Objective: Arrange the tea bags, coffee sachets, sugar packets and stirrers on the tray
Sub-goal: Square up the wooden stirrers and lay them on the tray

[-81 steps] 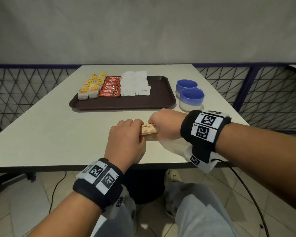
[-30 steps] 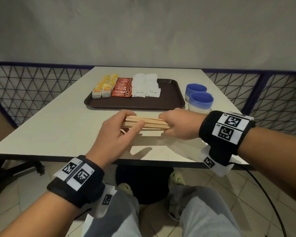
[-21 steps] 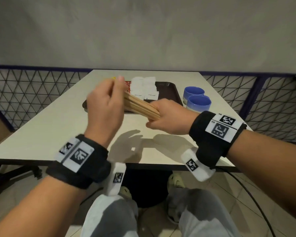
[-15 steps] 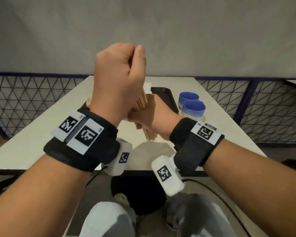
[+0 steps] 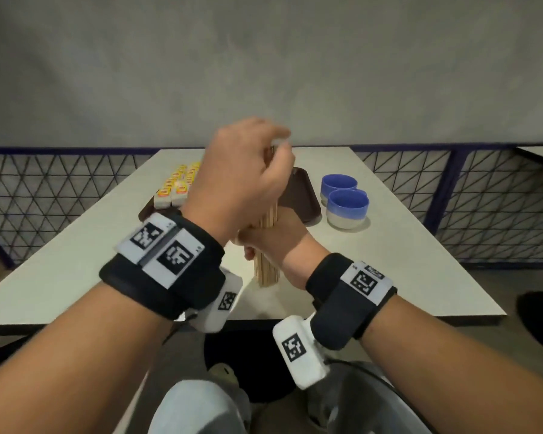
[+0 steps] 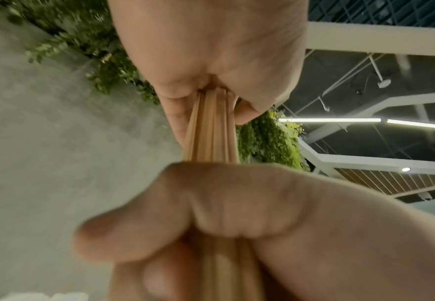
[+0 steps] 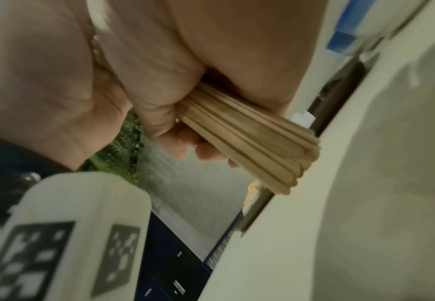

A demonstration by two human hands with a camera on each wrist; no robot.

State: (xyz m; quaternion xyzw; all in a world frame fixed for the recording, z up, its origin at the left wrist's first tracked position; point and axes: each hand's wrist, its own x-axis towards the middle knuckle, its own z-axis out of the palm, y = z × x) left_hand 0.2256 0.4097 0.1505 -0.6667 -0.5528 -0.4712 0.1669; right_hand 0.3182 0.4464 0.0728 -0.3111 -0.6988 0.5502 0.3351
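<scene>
Right hand (image 5: 276,236): frame centre, fingers clamped round stirrers (image 5: 266,270) mid-bundle, upright over bench (image 5: 76,264).
Left hand (image 5: 245,180): fingers curled on bundle top.
Handling: light, stiff, slippery; grip whole bundle mid-length.
Tray (image 5: 298,195): behind, mostly hidden.

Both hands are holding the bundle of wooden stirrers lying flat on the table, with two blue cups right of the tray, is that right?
Not flat: the head view shows the stirrers upright, gripped by the right hand and the left hand. The cups do sit right of the tray.
</scene>
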